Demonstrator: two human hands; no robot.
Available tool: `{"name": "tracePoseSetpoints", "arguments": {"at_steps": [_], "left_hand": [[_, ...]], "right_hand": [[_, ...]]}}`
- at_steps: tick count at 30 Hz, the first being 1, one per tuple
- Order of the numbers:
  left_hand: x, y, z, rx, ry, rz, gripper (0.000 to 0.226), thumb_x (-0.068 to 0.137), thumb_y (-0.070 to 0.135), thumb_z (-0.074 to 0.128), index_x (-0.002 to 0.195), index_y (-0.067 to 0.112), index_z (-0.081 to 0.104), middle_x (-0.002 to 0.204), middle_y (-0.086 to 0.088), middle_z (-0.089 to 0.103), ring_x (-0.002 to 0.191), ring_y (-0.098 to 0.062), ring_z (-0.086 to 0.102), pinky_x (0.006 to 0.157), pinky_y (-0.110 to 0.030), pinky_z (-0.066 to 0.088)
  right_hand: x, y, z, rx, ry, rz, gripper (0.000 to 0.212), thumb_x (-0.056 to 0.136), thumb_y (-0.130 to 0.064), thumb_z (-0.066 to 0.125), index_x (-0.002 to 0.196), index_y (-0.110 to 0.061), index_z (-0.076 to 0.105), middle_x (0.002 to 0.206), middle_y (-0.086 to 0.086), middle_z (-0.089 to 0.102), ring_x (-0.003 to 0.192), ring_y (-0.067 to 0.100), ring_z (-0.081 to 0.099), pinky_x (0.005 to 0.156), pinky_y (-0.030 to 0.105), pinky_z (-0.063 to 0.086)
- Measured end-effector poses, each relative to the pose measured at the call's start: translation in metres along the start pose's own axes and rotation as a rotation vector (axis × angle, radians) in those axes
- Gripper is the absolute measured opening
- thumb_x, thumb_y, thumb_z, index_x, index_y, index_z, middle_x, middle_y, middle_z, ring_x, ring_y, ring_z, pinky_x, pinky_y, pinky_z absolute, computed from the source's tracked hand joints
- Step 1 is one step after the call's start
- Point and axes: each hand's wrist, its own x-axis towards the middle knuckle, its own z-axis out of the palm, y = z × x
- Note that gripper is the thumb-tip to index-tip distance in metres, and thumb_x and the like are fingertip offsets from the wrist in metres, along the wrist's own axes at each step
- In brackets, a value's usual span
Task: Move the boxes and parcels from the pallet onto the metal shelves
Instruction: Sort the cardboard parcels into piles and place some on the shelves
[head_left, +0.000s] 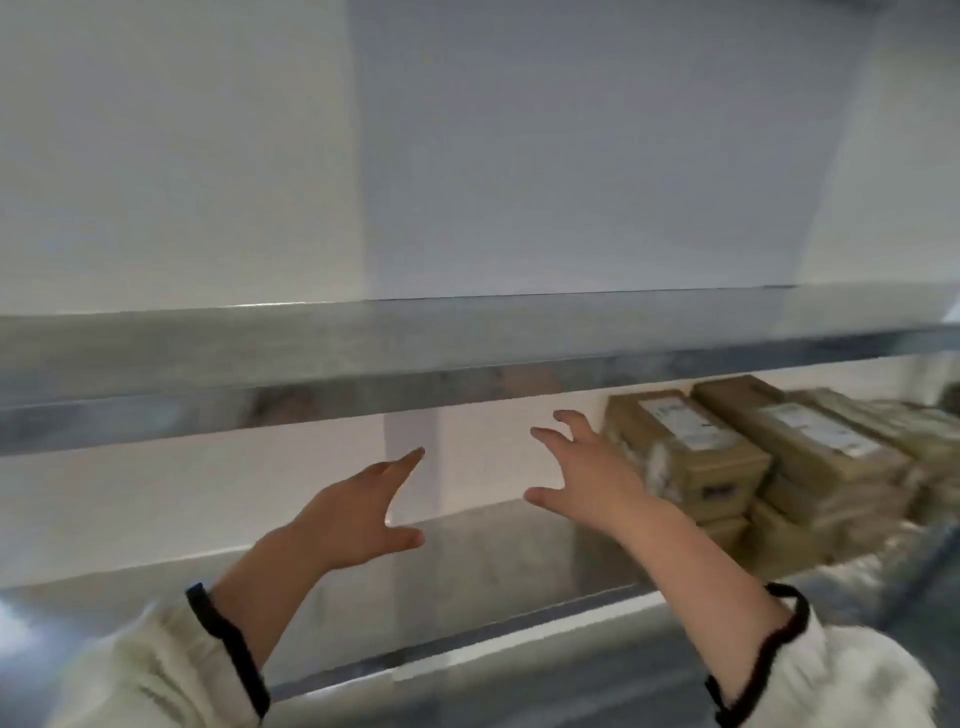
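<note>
Both my hands reach out over a metal shelf (493, 551). My left hand (353, 514) is open with fingers spread and holds nothing. My right hand (587, 473) is open too, fingers apart, just left of a stack of long brown cardboard boxes (727, 467) with white labels that lies on the right part of the shelf. Whether the fingers touch the nearest box I cannot tell. The pallet is not in view.
An upper metal shelf (415, 353) runs across the view above my hands. White walls (208, 156) stand behind the shelves. The lower shelf's front rail (493, 634) crosses under my forearms.
</note>
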Motion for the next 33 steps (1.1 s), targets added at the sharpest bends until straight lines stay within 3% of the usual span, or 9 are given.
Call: {"name": "tracePoseSetpoints", "arguments": {"at_steps": [6, 12, 17, 20, 28, 33], "left_hand": [[0.067, 0.080, 0.025, -0.020, -0.076, 0.253, 0.094, 0.081, 0.059, 0.061, 0.148, 0.040, -0.002, 0.155, 0.003, 0.025, 0.135, -0.016, 0.035, 0.102, -0.029, 0.037], [0.109, 0.136, 0.058, -0.041, -0.118, 0.354, 0.096, 0.080, 0.057, 0.062, 0.150, 0.035, 0.000, 0.156, -0.002, 0.022, 0.136, -0.021, 0.034, 0.103, -0.035, 0.037], [0.143, 0.169, 0.076, -0.029, -0.148, 0.340, 0.096, 0.081, 0.053, 0.063, 0.150, 0.032, -0.001, 0.158, -0.012, 0.007, 0.140, -0.027, 0.027, 0.105, -0.037, 0.034], [0.164, 0.186, 0.085, -0.036, -0.137, 0.301, 0.099, 0.080, 0.052, 0.065, 0.150, 0.033, -0.002, 0.159, -0.012, 0.000, 0.136, -0.028, 0.035, 0.101, -0.036, 0.037], [0.209, 0.225, 0.110, -0.124, -0.183, 0.188, 0.113, 0.071, 0.057, 0.071, 0.148, 0.037, -0.009, 0.158, -0.016, 0.000, 0.138, -0.031, 0.031, 0.103, -0.035, 0.035], [0.227, 0.242, 0.127, -0.211, -0.243, 0.110, 0.122, 0.068, 0.057, 0.075, 0.147, 0.035, -0.014, 0.159, -0.013, 0.004, 0.143, -0.029, 0.018, 0.111, -0.040, 0.028]], "right_hand": [[-0.051, 0.077, -0.034, 0.002, 0.053, 0.286, 0.071, 0.080, -0.048, 0.063, 0.141, -0.034, 0.030, 0.150, 0.000, 0.020, 0.131, 0.026, 0.037, 0.105, 0.045, 0.038], [-0.080, 0.132, -0.029, 0.039, 0.019, 0.492, 0.071, 0.077, -0.046, 0.066, 0.139, -0.031, 0.035, 0.144, 0.001, 0.023, 0.123, 0.026, 0.042, 0.102, 0.041, 0.041], [-0.074, 0.165, -0.017, 0.087, 0.030, 0.491, 0.073, 0.076, -0.042, 0.069, 0.139, -0.029, 0.034, 0.143, 0.001, 0.024, 0.125, 0.024, 0.040, 0.108, 0.039, 0.035], [-0.060, 0.188, -0.013, 0.075, 0.045, 0.466, 0.077, 0.076, -0.039, 0.071, 0.141, -0.028, 0.031, 0.144, 0.001, 0.022, 0.126, 0.022, 0.040, 0.109, 0.036, 0.034], [-0.007, 0.250, -0.019, -0.024, -0.018, 0.370, 0.084, 0.073, -0.040, 0.074, 0.142, -0.027, 0.027, 0.149, 0.001, 0.013, 0.133, 0.027, 0.030, 0.106, 0.042, 0.036], [0.016, 0.281, -0.017, -0.002, -0.127, 0.289, 0.090, 0.070, -0.040, 0.077, 0.142, -0.027, 0.025, 0.149, 0.002, 0.013, 0.128, 0.027, 0.037, 0.107, 0.041, 0.035]]}}
